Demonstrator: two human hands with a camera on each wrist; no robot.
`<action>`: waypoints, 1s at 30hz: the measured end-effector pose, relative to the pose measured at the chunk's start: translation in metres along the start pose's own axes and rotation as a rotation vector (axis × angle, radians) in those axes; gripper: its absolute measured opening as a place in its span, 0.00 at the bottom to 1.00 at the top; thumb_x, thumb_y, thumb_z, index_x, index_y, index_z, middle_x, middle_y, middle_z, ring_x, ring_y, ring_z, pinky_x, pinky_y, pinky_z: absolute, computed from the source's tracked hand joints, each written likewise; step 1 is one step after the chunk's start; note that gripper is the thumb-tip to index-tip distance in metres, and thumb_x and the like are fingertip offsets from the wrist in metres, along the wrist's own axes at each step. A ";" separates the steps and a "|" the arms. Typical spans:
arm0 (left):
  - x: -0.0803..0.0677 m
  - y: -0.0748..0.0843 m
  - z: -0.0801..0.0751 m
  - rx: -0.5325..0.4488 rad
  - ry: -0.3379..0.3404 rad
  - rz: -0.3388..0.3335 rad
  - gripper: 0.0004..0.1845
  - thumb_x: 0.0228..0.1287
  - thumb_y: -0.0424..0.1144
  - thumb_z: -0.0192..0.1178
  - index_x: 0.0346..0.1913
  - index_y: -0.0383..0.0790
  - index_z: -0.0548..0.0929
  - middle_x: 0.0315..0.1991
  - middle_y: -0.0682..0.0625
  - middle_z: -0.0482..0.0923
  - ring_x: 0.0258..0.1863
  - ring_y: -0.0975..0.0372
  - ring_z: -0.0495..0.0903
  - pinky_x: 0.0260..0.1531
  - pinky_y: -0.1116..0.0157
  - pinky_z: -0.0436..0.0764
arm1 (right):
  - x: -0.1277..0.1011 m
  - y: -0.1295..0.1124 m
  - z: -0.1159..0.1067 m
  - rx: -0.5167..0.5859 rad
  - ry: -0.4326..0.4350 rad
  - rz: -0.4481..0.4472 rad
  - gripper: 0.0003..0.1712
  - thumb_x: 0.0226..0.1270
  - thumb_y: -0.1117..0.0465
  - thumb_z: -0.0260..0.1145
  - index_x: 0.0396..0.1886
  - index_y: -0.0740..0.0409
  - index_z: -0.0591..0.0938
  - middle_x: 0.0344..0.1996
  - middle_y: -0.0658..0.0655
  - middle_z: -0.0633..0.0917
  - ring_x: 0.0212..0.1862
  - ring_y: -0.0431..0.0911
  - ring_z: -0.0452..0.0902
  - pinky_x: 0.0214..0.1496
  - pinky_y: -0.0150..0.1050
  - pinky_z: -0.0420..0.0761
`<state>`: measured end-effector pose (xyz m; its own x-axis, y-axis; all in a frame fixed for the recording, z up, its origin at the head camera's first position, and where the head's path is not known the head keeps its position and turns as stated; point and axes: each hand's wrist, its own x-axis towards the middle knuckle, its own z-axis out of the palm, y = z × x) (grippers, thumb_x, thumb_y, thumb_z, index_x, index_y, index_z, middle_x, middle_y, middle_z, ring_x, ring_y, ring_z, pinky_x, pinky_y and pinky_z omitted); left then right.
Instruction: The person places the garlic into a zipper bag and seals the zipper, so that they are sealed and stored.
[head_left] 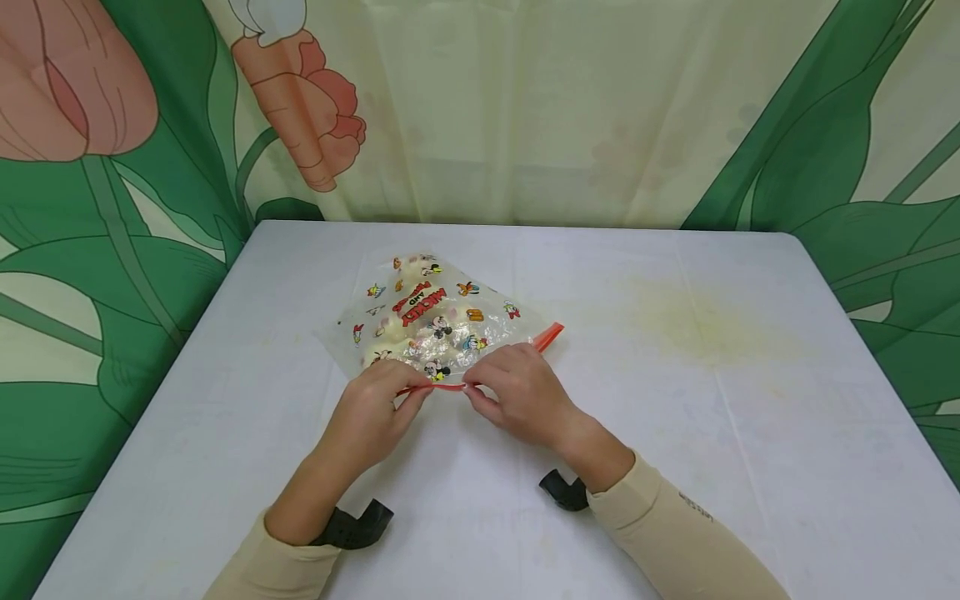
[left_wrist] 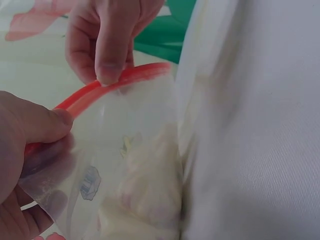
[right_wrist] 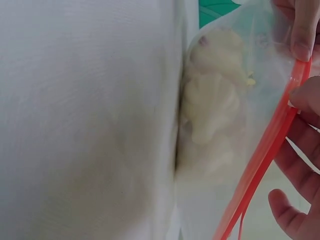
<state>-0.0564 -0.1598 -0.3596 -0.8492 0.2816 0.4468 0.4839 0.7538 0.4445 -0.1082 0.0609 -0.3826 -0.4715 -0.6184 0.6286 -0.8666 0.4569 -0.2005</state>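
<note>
A clear zip bag lies on the table, printed with small cartoon figures and red lettering. Its red zip edge faces the person. Inside are pale lumps that look like garlic bulbs, blurred by the plastic. My left hand pinches the red edge between thumb and fingers. A short way to its right, my right hand also pinches that edge, and the strip's right end sticks out beyond it. Whether the zip is sealed between the hands cannot be made out.
A white cloth covers the table, with a faint yellowish stain right of the bag. Behind it hangs a curtain with tulips and leaves. Black wrist devices sit under both forearms, close above the cloth.
</note>
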 end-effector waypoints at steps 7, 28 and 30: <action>0.000 -0.002 0.001 -0.001 0.022 0.022 0.11 0.48 0.26 0.77 0.34 0.38 0.86 0.32 0.51 0.84 0.33 0.59 0.80 0.32 0.64 0.82 | 0.002 -0.003 0.000 0.032 -0.056 0.025 0.10 0.56 0.61 0.77 0.38 0.56 0.87 0.35 0.50 0.87 0.42 0.47 0.81 0.45 0.44 0.77; 0.002 -0.003 -0.008 -0.009 0.022 -0.096 0.10 0.51 0.27 0.75 0.37 0.35 0.87 0.35 0.48 0.85 0.37 0.57 0.82 0.34 0.60 0.84 | -0.002 0.011 -0.006 0.022 -0.055 0.043 0.09 0.54 0.60 0.79 0.36 0.55 0.90 0.35 0.50 0.87 0.42 0.48 0.81 0.47 0.45 0.78; 0.002 -0.004 -0.009 -0.008 0.024 -0.101 0.09 0.51 0.27 0.75 0.36 0.35 0.87 0.35 0.48 0.85 0.36 0.57 0.82 0.33 0.60 0.84 | -0.004 0.013 -0.006 0.025 -0.053 0.047 0.09 0.54 0.61 0.79 0.35 0.56 0.90 0.35 0.50 0.87 0.42 0.48 0.82 0.47 0.45 0.78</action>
<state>-0.0579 -0.1680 -0.3535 -0.8883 0.1905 0.4179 0.3982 0.7728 0.4941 -0.1163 0.0731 -0.3829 -0.5192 -0.6299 0.5776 -0.8468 0.4705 -0.2481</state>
